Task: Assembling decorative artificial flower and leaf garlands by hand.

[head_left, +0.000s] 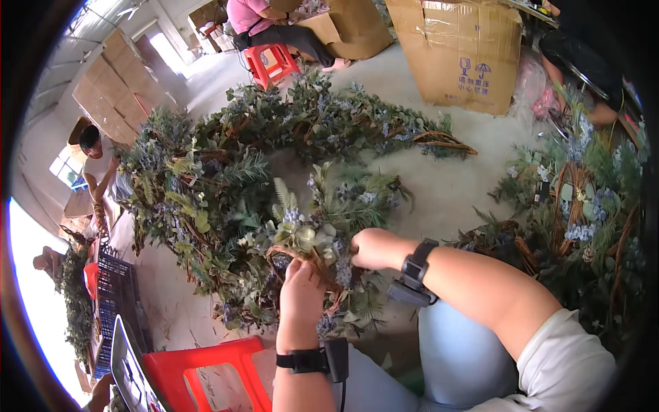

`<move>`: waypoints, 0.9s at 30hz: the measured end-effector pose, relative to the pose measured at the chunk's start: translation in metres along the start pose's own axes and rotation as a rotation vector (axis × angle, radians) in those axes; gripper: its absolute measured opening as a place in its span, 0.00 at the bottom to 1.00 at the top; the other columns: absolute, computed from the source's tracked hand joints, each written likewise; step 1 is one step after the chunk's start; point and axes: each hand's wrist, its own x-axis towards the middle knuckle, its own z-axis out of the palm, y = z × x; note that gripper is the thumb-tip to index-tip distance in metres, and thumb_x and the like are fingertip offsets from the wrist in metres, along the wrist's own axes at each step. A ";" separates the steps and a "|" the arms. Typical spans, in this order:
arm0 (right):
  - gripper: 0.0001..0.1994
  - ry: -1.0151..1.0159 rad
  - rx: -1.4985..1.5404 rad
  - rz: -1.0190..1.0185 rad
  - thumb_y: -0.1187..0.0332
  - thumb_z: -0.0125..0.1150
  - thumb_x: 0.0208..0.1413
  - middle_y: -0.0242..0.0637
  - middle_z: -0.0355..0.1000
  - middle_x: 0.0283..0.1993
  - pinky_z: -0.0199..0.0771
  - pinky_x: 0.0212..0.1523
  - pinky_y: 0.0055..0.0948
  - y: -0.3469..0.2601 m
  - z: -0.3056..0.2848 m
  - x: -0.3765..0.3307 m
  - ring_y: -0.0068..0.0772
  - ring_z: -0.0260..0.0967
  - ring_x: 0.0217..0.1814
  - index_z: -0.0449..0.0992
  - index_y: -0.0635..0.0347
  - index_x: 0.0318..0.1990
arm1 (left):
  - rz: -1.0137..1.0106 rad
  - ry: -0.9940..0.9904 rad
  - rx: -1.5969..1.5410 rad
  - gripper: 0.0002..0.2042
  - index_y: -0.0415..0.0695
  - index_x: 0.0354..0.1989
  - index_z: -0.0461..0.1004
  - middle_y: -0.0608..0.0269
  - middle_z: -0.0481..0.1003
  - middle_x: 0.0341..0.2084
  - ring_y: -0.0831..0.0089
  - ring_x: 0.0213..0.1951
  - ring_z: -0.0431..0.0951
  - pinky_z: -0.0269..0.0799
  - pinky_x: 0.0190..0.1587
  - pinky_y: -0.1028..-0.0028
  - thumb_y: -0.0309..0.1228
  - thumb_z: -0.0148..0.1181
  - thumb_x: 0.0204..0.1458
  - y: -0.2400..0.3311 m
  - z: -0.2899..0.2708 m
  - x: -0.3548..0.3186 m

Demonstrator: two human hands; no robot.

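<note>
In front of me is a wreath (307,238) of greenery, pale flowers and small blue blossoms on a brown twig ring. My left hand (301,292) is closed, its thumb and fingers pinching the ring's near edge. At the wreath's right side my right hand (375,248) is curled shut among the leaves and blue sprigs. What its fingertips grip is partly hidden by the hand, but it appears to be the wreath. Both wrists wear black straps with small devices.
Piled wreaths (199,185) curve around the far and left sides. More wreaths (576,206) lie at right. A red stool (206,374) stands near left, beyond it a dark blue crate (120,295). A cardboard box (456,55) stands at the back; several other people sit nearby.
</note>
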 end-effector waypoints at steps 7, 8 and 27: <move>0.17 0.290 0.923 0.059 0.67 0.64 0.41 0.38 0.72 0.36 0.65 0.42 0.27 0.007 0.030 0.018 0.28 0.67 0.38 0.71 0.66 0.38 | -0.052 0.688 0.565 0.09 0.44 0.41 0.64 0.61 0.69 0.35 0.76 0.30 0.69 0.61 0.26 0.82 0.32 0.43 0.55 0.003 0.094 0.012; 0.17 0.288 0.918 0.057 0.67 0.64 0.41 0.38 0.72 0.36 0.65 0.42 0.27 0.010 0.031 0.019 0.28 0.67 0.38 0.71 0.66 0.38 | -0.142 0.688 0.488 0.07 0.44 0.35 0.65 0.64 0.70 0.28 0.77 0.24 0.68 0.59 0.22 0.81 0.34 0.43 0.56 0.006 0.097 0.015; 0.16 0.025 0.427 0.010 0.72 0.57 0.39 0.49 0.70 0.34 0.67 0.39 0.32 -0.050 -0.014 -0.017 0.42 0.68 0.38 0.66 0.69 0.38 | 0.097 0.689 0.009 0.09 0.41 0.37 0.68 0.68 0.64 0.17 0.79 0.17 0.59 0.54 0.20 0.80 0.31 0.43 0.54 0.065 0.090 -0.030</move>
